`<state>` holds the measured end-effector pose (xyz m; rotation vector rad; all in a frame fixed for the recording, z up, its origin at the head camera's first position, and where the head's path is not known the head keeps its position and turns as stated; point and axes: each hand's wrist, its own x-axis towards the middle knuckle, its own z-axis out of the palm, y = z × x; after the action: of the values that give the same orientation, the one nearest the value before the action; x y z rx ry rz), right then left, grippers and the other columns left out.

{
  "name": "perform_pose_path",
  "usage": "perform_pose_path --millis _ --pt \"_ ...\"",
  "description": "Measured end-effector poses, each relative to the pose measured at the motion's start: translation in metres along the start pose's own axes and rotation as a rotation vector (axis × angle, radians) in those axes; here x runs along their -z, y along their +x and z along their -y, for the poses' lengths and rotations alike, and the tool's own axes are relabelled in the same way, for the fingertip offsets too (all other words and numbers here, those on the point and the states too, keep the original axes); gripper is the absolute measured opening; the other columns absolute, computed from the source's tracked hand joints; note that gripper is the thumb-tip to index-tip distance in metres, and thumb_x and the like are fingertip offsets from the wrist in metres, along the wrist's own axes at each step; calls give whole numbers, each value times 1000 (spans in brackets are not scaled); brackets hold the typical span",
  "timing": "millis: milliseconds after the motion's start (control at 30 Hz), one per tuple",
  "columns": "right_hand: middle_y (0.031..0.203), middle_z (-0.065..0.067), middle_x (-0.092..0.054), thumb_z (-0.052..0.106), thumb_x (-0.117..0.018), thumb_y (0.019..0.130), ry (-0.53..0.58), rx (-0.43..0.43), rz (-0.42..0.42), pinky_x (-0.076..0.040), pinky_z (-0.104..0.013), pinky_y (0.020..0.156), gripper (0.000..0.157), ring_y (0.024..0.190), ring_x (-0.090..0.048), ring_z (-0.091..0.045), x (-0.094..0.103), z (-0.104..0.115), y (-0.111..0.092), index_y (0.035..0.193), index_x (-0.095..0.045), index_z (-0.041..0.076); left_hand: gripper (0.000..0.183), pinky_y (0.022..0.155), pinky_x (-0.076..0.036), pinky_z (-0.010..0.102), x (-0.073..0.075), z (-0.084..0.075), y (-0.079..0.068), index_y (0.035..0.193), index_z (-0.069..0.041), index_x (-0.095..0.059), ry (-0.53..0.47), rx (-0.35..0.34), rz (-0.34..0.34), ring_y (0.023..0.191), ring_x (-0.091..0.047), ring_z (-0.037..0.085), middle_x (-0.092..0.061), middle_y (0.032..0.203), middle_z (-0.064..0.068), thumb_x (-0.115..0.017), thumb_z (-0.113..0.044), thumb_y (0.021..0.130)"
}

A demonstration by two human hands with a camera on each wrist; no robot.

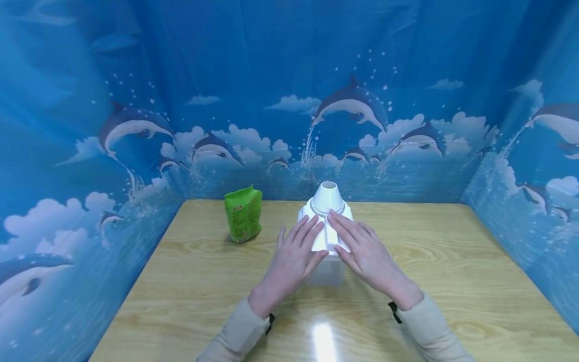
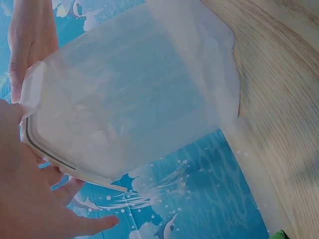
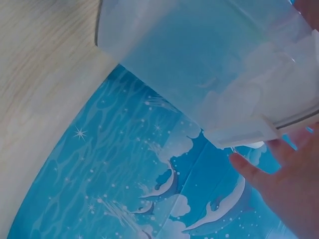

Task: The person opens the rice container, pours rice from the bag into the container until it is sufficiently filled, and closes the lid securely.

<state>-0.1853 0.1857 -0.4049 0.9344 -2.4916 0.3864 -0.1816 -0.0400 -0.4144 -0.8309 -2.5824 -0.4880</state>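
Note:
A translucent plastic container stands upright on the table. It has a white lid with a dark sealing line near its rim in the left wrist view. On top sits a white cone-shaped spout, open at its tip. My left hand rests on the lid's left side, fingers extended. Opposite it, my right hand lies on the right side of the lid with straight fingers. Through the container wall I make out no clear contents.
A green printed bag stands on the wooden table, left of the container. Blue dolphin-patterned curtains enclose the table at the back and both sides.

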Motion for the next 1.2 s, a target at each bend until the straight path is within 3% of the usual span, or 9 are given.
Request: perform_pose_path --millis 233,433,667,867,1033,1200 --pt "164 -7 -32 26 -59 103 158 -32 30 -36 -62 113 63 144 -40 -35 11 -4 2 159 -33 15 62 117 -18 68 2 -1 2 159 -19 -32 -20 11 22 154 -20 23 -27 166 1 -29 -55 108" --pt "161 -11 -38 23 -62 101 255 -70 59 -35 -64 112 59 144 -40 -38 22 -6 7 156 -41 15 62 117 -19 68 2 0 3 159 -20 -32 -18 16 24 154 -20 23 -27 166 1 -31 -55 108" --pt "153 -12 -50 25 -63 102 351 -270 10 -43 -64 106 46 138 -48 -39 32 -11 14 146 -55 15 64 117 -21 68 2 -1 2 159 -19 -32 -1 18 33 154 -21 24 -27 166 2 -29 -56 107" --pt "149 -19 -51 27 -59 104 548 -511 -5 -54 -57 97 48 125 -58 -41 29 -23 19 148 -50 8 64 116 -21 69 2 -1 0 159 -19 -33 -12 16 16 154 -22 24 -28 166 2 -29 -56 107" --pt "146 -25 -49 32 -60 104 746 -656 77 -59 -42 92 62 121 -59 -39 27 -36 20 154 -38 3 64 117 -21 68 3 -1 0 159 -19 -33 -9 21 19 154 -22 24 -27 166 2 -29 -57 107" --pt "149 -31 -41 32 -59 104 1060 -775 216 -58 -37 94 71 111 -66 -24 26 -49 22 157 -28 -2 63 117 -21 68 3 -2 -1 158 -19 -33 -10 22 20 154 -22 24 -27 166 1 -30 -56 107"
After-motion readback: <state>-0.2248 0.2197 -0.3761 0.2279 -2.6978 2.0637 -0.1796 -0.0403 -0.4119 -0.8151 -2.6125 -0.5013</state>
